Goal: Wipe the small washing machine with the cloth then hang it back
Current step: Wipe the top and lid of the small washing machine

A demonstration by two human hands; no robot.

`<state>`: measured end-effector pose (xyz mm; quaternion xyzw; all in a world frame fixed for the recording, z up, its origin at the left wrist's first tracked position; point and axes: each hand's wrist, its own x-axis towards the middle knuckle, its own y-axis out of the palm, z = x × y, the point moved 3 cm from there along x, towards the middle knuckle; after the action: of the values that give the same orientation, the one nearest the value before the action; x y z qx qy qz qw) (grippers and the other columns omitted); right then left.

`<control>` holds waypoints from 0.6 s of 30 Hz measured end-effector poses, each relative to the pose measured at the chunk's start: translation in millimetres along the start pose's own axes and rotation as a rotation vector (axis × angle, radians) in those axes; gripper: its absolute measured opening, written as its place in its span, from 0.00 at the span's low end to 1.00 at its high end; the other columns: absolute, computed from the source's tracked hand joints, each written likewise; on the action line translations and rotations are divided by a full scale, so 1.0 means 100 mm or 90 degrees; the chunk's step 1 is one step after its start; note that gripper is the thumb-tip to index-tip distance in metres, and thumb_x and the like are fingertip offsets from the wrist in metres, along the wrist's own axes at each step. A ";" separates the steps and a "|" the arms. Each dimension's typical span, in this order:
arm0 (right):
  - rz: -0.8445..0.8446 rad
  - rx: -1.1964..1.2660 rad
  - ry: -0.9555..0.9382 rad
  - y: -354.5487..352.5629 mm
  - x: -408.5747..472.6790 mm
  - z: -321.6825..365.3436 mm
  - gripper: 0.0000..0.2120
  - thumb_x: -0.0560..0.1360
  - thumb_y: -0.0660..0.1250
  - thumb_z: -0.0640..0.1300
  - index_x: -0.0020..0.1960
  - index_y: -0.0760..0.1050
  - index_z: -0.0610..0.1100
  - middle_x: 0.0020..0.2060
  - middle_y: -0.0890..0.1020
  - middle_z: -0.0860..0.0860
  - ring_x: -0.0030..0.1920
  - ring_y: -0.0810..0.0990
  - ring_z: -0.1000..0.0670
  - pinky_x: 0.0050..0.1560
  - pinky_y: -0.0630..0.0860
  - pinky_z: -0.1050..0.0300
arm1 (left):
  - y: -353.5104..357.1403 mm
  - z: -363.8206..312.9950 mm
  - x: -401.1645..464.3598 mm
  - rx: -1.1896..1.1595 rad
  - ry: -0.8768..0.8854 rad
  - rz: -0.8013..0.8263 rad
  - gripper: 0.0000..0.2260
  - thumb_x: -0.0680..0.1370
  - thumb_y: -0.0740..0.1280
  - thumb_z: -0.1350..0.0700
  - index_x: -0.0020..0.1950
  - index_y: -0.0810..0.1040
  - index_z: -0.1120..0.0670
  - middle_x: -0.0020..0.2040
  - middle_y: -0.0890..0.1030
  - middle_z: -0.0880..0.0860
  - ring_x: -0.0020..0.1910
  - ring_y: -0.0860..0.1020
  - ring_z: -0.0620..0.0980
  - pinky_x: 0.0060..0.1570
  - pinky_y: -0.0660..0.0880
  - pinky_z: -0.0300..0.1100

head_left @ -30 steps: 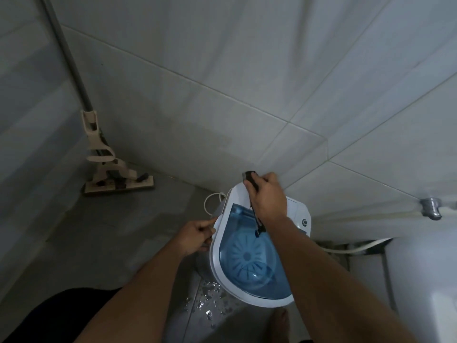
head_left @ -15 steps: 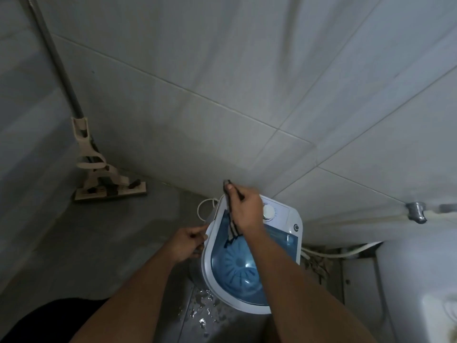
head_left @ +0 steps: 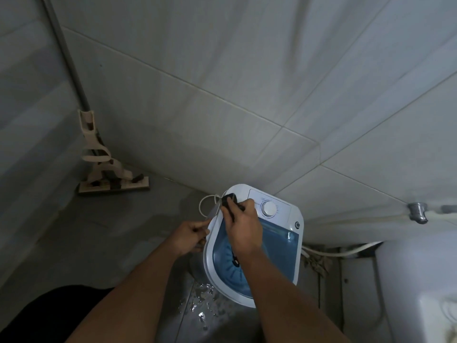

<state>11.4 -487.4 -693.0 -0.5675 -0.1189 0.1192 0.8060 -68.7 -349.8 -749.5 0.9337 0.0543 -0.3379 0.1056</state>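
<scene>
The small washing machine (head_left: 284,214) is white with a blue see-through lid and a round dial, and stands on the floor against the tiled wall. A dark cloth (head_left: 228,200) is pressed on the machine's back left corner by my right hand (head_left: 243,226), which is closed on it; a dark strand of the cloth hangs below my wrist over the lid. My left hand (head_left: 191,235) grips the machine's left rim, fingers curled around the edge.
A mop (head_left: 108,169) leans in the left corner, its flat head on the floor. A white cord (head_left: 206,206) loops behind the machine. Water spots (head_left: 205,305) lie on the floor in front. A white fixture (head_left: 420,280) stands at right, with a hose along the wall.
My right hand slid the cloth leftwards along the machine's back edge to the back left corner, uncovering the dial. My left hand stayed on the left rim.
</scene>
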 end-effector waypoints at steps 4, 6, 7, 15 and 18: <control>-0.003 0.022 0.003 -0.01 -0.11 -0.01 0.23 0.83 0.55 0.62 0.68 0.79 0.53 0.53 0.74 0.49 0.49 0.79 0.45 0.44 0.83 0.46 | 0.01 -0.02 -0.03 0.002 0.000 0.003 0.17 0.82 0.63 0.61 0.68 0.78 0.47 0.44 0.81 0.58 0.44 0.78 0.53 0.42 0.80 0.39; -0.015 0.031 0.014 -0.01 -0.18 -0.02 0.18 0.83 0.60 0.57 0.67 0.79 0.53 0.54 0.74 0.49 0.49 0.79 0.45 0.45 0.83 0.46 | 0.01 -0.03 -0.05 0.006 0.003 0.003 0.17 0.82 0.63 0.61 0.68 0.78 0.46 0.45 0.80 0.58 0.44 0.77 0.54 0.38 0.79 0.37; -0.021 0.033 0.016 -0.01 -0.21 -0.02 0.17 0.83 0.61 0.55 0.68 0.78 0.52 0.54 0.74 0.49 0.48 0.79 0.45 0.46 0.82 0.47 | 0.00 -0.04 -0.05 0.006 0.004 0.001 0.17 0.82 0.63 0.61 0.68 0.78 0.47 0.44 0.81 0.57 0.44 0.78 0.53 0.38 0.79 0.36; -0.009 -0.044 0.011 0.01 -0.26 0.03 0.22 0.83 0.59 0.54 0.75 0.70 0.49 0.58 0.74 0.46 0.56 0.76 0.45 0.52 0.81 0.46 | 0.01 -0.05 -0.07 0.012 0.008 0.006 0.17 0.82 0.62 0.62 0.69 0.77 0.47 0.45 0.79 0.59 0.45 0.76 0.54 0.38 0.78 0.38; -0.004 -0.057 0.006 0.00 -0.26 0.05 0.21 0.84 0.60 0.53 0.75 0.70 0.48 0.58 0.75 0.45 0.57 0.75 0.44 0.53 0.81 0.46 | 0.01 -0.06 -0.07 0.019 0.011 0.009 0.17 0.82 0.62 0.61 0.69 0.77 0.48 0.45 0.77 0.59 0.45 0.75 0.54 0.37 0.78 0.37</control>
<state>-14.4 -491.8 -692.9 -0.6034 -0.1220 0.1088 0.7805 -70.1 -349.5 -740.2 0.9383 0.0435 -0.3300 0.0935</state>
